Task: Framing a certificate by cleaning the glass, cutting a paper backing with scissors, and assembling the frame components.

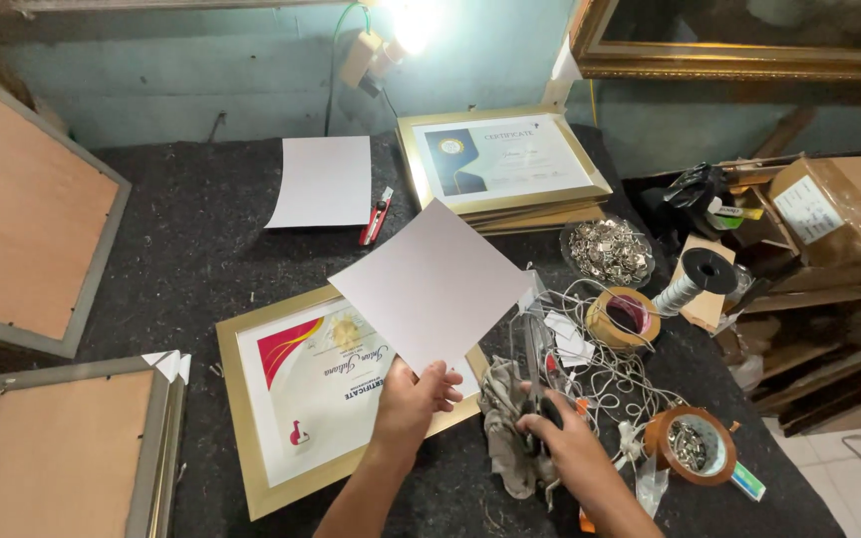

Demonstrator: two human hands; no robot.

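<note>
My left hand [413, 401] pinches the near corner of a pale grey card sheet [432, 281] and holds it tilted above a gold-framed certificate [301, 399] lying on the dark felt table [191, 249]. To the right, my right hand [562, 436] grips the black handles of a pair of scissors [534, 361], whose blades point away from me beside the sheet's right edge. A grey rag [506, 428] lies crumpled under that hand.
A stack of gold frames [502, 161], a white sheet [323, 181] and a red utility knife [376, 216] lie farther back. Tape rolls [622, 317], a bowl of metal clips [607, 251], tangled cord [618, 374] and boxes crowd the right. Backing boards [22, 209] stand left.
</note>
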